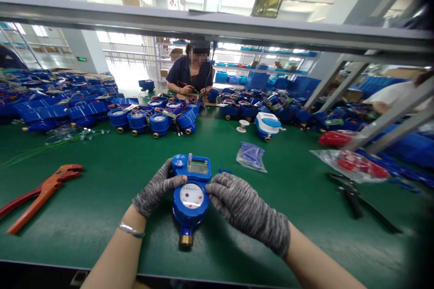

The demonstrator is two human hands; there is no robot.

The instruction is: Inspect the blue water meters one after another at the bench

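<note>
A blue water meter [191, 210] with a round white dial, a small display and a brass threaded end stands on the green table in front of me. My left hand [158, 192], in a grey knit glove, is closed round its left side, the thumb near the joint between display and dial. At the opposite side, my gloved right hand [242, 203] has its fingers pressed together, tips against the meter by that same joint. Whatever those fingertips pinch, if anything, is hidden. Small blue pieces [224, 169] lie just behind the right hand.
Orange-handled cutters [47, 194] lie left, black-handled pliers [352, 196] right. Farther back are a bag of blue parts [251, 156], a white spool [242, 126], a white-lidded meter [267, 125] and rows of blue meters [137, 119]. A co-worker [190, 70] sits opposite, beneath an overhead shelf [217, 22].
</note>
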